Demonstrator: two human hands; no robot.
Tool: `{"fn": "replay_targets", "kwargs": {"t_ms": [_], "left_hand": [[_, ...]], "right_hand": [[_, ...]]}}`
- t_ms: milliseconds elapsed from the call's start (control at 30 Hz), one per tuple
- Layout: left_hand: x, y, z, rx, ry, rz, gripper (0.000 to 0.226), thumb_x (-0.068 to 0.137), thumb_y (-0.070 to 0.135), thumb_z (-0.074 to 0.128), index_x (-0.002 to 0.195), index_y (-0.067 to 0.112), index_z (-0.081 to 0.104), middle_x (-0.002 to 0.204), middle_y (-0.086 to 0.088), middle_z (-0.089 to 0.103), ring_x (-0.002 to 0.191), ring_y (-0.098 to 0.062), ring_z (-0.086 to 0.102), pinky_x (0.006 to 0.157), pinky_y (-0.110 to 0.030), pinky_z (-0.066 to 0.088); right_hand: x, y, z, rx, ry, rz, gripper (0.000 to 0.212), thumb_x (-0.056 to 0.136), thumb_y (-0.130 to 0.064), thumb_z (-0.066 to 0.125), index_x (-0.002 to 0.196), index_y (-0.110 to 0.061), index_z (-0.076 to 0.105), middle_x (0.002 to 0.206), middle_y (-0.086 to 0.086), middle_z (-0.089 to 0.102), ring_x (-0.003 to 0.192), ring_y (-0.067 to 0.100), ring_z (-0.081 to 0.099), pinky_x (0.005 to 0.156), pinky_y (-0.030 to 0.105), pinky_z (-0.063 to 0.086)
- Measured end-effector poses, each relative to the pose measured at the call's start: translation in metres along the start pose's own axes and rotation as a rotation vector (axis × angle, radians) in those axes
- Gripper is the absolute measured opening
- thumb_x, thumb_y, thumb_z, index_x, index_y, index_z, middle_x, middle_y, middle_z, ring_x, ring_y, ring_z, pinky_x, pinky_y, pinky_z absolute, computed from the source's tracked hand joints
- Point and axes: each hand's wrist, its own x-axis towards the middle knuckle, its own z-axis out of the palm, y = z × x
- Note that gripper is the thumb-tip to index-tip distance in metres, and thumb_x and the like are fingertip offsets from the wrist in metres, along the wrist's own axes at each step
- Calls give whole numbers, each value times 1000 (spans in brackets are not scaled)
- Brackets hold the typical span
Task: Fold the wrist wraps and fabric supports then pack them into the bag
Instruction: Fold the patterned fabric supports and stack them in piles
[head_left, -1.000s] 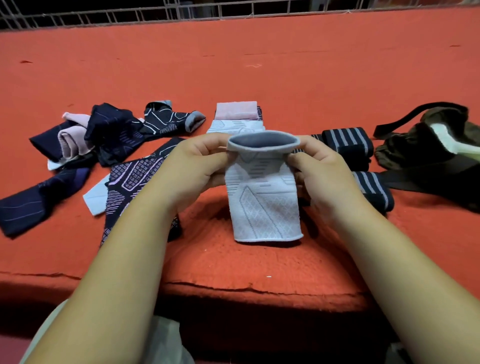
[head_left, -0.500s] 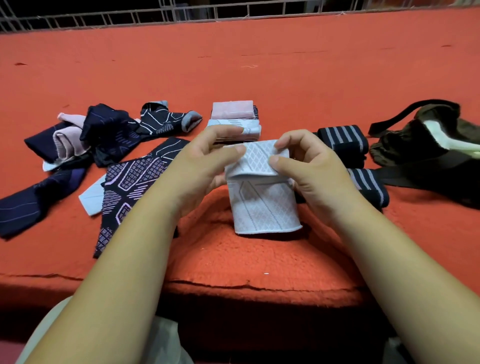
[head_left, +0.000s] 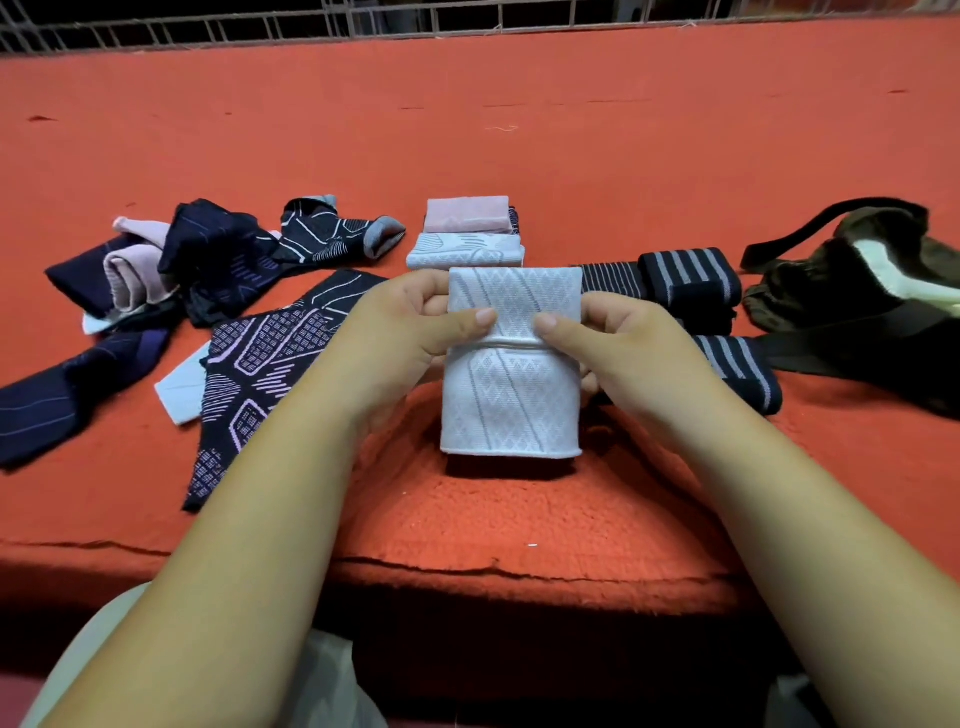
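Observation:
A white knitted support sleeve (head_left: 509, 405) lies on the red mat in front of me, its upper part folded down toward me. My left hand (head_left: 410, 327) and my right hand (head_left: 623, 343) pinch the folded flap from either side, thumbs on top near its lower edge. Behind it sits a stack of folded supports, a white one (head_left: 465, 249) and a pink one (head_left: 467, 214). Rolled black striped wrist wraps (head_left: 691, 278) lie to the right. The dark olive bag (head_left: 852, 291) lies open at the far right.
Unfolded dark patterned supports (head_left: 270, 364) and a heap of navy and pink ones (head_left: 171, 265) spread over the left side. The red mat (head_left: 519, 135) stretches back to a metal grid fence (head_left: 363, 21). Its front edge (head_left: 467, 571) runs just before my forearms.
Both hands have turned the sleeve's open grey-lined top over and brought it down toward me, so it now lies as a flat flap over the lower part.

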Motion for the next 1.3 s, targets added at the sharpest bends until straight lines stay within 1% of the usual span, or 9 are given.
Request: {"fn": "replay_targets", "kwargs": {"t_ms": [167,333,467,700,800,867,1000,1100,1300], "left_hand": [[-2,0,-5,50,-88,-120,26,99,9,71,126,10,73,118,-10,80,108,-29,78,77,-33,66],[0,0,-11,-49,-48,-90,28,99,3,69,126,8,73,118,-16,79,102,-29,78,77,-33,66],[4,-2,-15,-158,-60,-67,37,99,-10,58,131,4,69,119,-19,76,105,-29,76,87,-36,65],[6,3,-21,-387,-179,-348,44,105,12,34,132,-12,59,140,-26,60,125,-36,64,99,-47,62],[3,4,-20,-316,-213,-414,53,108,30,33,125,-8,66,123,-28,72,99,-36,76,83,-45,66],[-1,7,-17,-217,-243,-422,53,108,40,45,131,-3,66,121,-23,75,98,-33,78,79,-45,67],[-4,2,-17,-95,-222,-324,44,98,14,67,138,-1,63,135,-23,70,110,-29,73,79,-40,67],[-1,-1,-23,-93,-189,-238,44,95,7,69,138,2,64,136,-20,70,106,-28,72,70,-33,65],[4,-6,-35,93,5,-196,36,87,9,84,120,7,71,111,-13,81,97,-30,78,72,-37,65]], "right_hand": [[0,2,4,55,11,-15,17,99,-34,77,112,-24,80,106,2,82,101,25,79,94,55,63],[-4,-3,5,115,-68,-7,15,105,-25,69,118,-23,77,102,18,75,75,31,71,64,46,60],[-2,0,5,325,-135,37,28,106,-9,61,128,-21,74,106,13,80,100,38,78,94,56,60],[7,-1,1,630,-108,192,50,86,-5,41,116,-1,80,121,23,74,96,33,53,85,27,52],[-3,-14,4,577,-109,153,39,100,-8,44,118,6,76,99,18,80,75,14,73,66,23,59],[-7,-14,5,439,-69,113,31,104,2,48,123,4,72,63,-5,72,49,0,63,66,21,57],[-4,-11,12,268,-79,30,55,98,7,57,133,-32,73,95,-4,74,89,21,69,98,53,55],[-4,-10,19,244,-86,91,48,103,-4,62,141,-33,60,113,3,79,101,28,78,86,46,64],[-4,-2,36,168,16,101,23,105,-9,65,124,-3,56,99,18,78,70,29,75,60,41,61]]}}
